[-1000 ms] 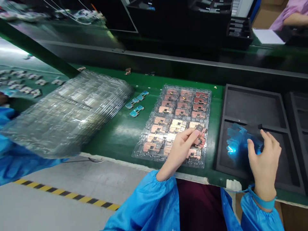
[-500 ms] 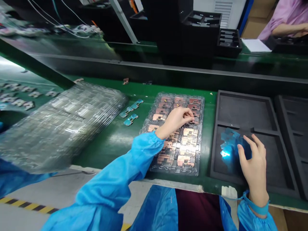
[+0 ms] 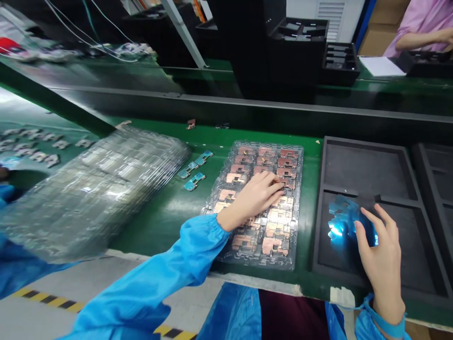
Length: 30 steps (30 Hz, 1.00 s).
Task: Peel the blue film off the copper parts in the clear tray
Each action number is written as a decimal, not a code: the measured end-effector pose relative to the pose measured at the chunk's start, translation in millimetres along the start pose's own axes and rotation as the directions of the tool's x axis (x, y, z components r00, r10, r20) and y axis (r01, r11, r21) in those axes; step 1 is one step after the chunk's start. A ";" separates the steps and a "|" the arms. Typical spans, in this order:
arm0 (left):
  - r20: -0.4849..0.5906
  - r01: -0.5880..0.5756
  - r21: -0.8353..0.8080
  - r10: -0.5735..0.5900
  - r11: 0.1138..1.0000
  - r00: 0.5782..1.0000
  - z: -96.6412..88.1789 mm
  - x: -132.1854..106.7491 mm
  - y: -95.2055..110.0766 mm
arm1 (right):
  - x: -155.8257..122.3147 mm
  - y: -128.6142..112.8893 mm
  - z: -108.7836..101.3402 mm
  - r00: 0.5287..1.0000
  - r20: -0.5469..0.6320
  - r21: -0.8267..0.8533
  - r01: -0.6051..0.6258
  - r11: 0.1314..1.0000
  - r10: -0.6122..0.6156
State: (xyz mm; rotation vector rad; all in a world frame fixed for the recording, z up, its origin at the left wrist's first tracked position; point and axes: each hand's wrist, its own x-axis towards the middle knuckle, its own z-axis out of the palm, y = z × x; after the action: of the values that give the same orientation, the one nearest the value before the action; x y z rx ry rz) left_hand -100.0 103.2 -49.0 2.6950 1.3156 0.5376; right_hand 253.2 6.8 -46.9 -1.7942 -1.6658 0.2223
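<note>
Your left hand (image 3: 256, 196) lies palm down on the clear plastic blister tray (image 3: 264, 262). Fingers curled, tips on the copper-coloured flat parts (image 3: 279, 217) in the far rows. Can't tell if a part is pinched; your knuckles hide it.

Your right hand (image 3: 382, 250) is spread open and grips nothing. Its fingertips touch the pile of shiny blue film pieces (image 3: 339, 219) in the near compartment of the black foam tray (image 3: 368, 165).

Left of your left hand, well apart: three small teal parts (image 3: 194, 172) on the green belt (image 3: 166, 212). Past them is a blurred stack of clear empty trays (image 3: 99, 189).

Right of your right hand: a second black foam tray (image 3: 439, 179).

Far side, beyond the dark rail: another person's pink sleeve (image 3: 421, 19) near a white sheet (image 3: 380, 66).
</note>
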 end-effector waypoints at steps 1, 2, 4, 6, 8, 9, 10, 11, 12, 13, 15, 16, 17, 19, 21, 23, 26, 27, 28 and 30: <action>0.020 -0.009 0.012 0.009 1.000 1.000 0.4 -1.8 0.5 | 0.0 0.1 0.0 1.000 -0.003 0.000 0.000 1.000 0.000; 0.033 -0.013 0.015 0.012 1.000 0.999 0.7 -3.4 1.0 | 0.0 0.2 0.1 1.000 -0.004 -0.001 0.001 1.000 -0.001; 0.046 -0.012 -0.006 0.012 1.000 0.999 0.8 -6.2 1.3 | 0.1 0.1 0.2 1.000 -0.002 -0.004 0.004 1.000 -0.004; 0.035 0.005 -0.057 -0.003 0.998 0.999 0.2 -7.5 0.6 | 0.2 -0.5 0.2 1.000 -0.002 -0.008 0.010 1.000 -0.011; 0.007 0.036 -0.117 -0.035 0.993 0.999 -0.9 -5.8 -1.5 | 0.2 -1.3 0.0 1.000 -0.004 -0.013 0.021 1.000 -0.021; 0.001 0.049 -0.137 -0.049 0.989 0.999 -1.6 -3.5 -3.1 | 0.1 -1.7 -0.2 1.000 -0.005 -0.018 0.024 1.000 -0.025; 0.005 0.057 -0.147 -0.057 0.988 0.998 -2.3 -0.4 -5.2 | 0.0 -1.9 -0.4 1.000 -0.007 -0.022 0.027 0.999 -0.027; 0.017 0.059 -0.149 -0.057 0.987 0.998 -3.3 3.2 -7.4 | -0.1 -1.9 -0.6 1.000 -0.010 -0.025 0.027 0.999 -0.028; 0.035 0.055 -0.147 -0.051 0.988 0.998 -4.4 7.1 -9.8 | -0.1 -1.9 -0.7 1.000 -0.012 -0.026 0.027 0.999 -0.027; 0.051 0.049 -0.147 -0.042 0.988 0.998 -5.7 10.9 -12.2 | 0.0 -1.7 -0.8 1.000 -0.014 -0.025 0.026 0.999 -0.027; 0.071 0.033 -0.151 -0.022 0.988 0.997 -8.6 16.8 -16.7 | 0.3 -1.1 -0.8 0.999 -0.020 -0.022 0.025 0.999 -0.026; 0.077 0.023 -0.151 -0.011 0.988 0.997 -9.8 18.6 -18.7 | 0.5 -0.8 -0.7 1.000 -0.020 -0.021 0.024 1.000 -0.024; 0.083 0.011 -0.147 0.001 0.989 0.997 -10.7 19.6 -20.6 | 0.7 -0.6 -0.6 0.999 -0.022 -0.020 0.023 1.000 -0.024; 0.085 0.002 -0.149 0.011 0.989 0.996 -11.1 19.6 -24.3 | 0.9 -0.4 -0.5 0.999 -0.024 -0.015 0.028 0.999 -0.029; 0.065 0.011 -0.192 0.002 0.981 0.998 -9.5 18.4 -28.2 | 0.9 -0.7 -0.3 0.999 -0.018 -0.012 0.034 0.999 -0.034; 0.035 0.029 -0.267 -0.020 0.963 0.999 -7.0 17.7 -32.1 | 0.7 -1.0 -0.1 0.999 -0.010 -0.013 0.034 0.999 -0.034; 0.022 0.060 -0.359 -0.056 0.931 0.998 -4.1 19.0 -35.7 | 0.5 -1.1 0.2 0.999 -0.004 -0.009 0.038 0.999 -0.038; 0.024 0.072 -0.378 -0.068 0.923 0.997 -3.4 19.9 -35.9 | 0.6 -0.8 0.4 0.999 -0.006 -0.008 0.041 0.999 -0.041; 0.027 0.083 -0.388 -0.078 0.918 0.997 -2.7 20.8 -35.6 | 0.6 -0.4 0.5 0.999 -0.008 -0.008 0.043 0.999 -0.043; 0.024 0.087 -0.375 -0.084 0.923 0.996 -1.7 22.1 -32.9 | 0.7 0.7 0.8 0.999 -0.009 -0.010 0.044 0.999 -0.044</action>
State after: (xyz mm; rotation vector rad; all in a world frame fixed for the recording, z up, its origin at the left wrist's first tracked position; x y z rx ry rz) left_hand -112.6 140.8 -49.2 2.3152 1.1789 0.6891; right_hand 253.4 7.7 -47.7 -1.7609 -1.7013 0.1863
